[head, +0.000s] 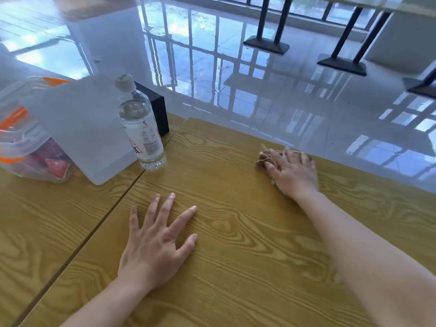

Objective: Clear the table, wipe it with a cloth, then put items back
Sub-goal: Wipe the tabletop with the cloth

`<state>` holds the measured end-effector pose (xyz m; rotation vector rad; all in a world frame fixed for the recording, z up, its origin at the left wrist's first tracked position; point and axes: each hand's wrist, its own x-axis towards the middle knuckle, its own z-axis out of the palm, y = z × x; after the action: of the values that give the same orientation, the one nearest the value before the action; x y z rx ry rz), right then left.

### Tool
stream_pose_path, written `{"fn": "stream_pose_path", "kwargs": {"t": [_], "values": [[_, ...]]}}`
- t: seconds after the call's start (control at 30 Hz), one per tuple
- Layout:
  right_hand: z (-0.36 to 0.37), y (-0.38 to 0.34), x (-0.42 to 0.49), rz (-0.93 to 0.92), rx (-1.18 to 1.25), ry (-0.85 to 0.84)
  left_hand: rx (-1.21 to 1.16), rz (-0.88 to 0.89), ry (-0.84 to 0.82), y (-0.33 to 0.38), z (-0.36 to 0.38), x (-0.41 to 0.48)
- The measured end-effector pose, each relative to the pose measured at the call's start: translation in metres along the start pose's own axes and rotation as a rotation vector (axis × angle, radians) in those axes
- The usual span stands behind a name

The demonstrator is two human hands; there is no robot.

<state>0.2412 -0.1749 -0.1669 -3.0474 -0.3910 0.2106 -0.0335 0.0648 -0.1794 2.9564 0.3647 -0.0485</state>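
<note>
Looks like a canteen or dining hall; wood-grain table butted against a second table on its left; past its far edge, glossy tiled floor mirroring tall windows; further out, more tables on black pedestal bases.

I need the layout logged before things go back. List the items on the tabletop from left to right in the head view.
Plastic bag → white box → water bottle → cloth under the right hand.

Cloth mostly under right hand
</note>
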Motion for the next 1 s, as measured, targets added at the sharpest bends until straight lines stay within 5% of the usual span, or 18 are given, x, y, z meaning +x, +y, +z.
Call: {"fn": "stream_pose_path", "kwargs": {"t": [0.1, 0.27, 0.53, 0.73, 0.9, 1.0], "values": [[0.005, 0.004, -0.024, 0.033, 0.024, -0.021, 0.026, -0.025, -0.047, 0.002, 0.001, -0.002], [0.01, 0.025, -0.096, -0.308, -0.017, -0.022, -0.001, -0.137, -0.092, 0.039, -0.007, 0.037], [-0.004, 0.164, -0.061, 0.385, 0.045, -0.018, 0.038, 0.0, -0.107, 0.115, 0.014, 0.082], [0.011, 0.156, -0.136, -0.024, -0.052, -0.049, 0.028, -0.01, -0.069, 0.114, 0.021, 0.077], [-0.01, 0.267, -0.126, 0.415, -0.036, 0.012, 0.046, 0.0, -0.06, 0.126, 0.017, 0.083], [-0.015, 0.254, -0.095, 0.499, 0.027, -0.028, 0.043, -0.001, -0.05, 0.132, 0.017, 0.086]]}}
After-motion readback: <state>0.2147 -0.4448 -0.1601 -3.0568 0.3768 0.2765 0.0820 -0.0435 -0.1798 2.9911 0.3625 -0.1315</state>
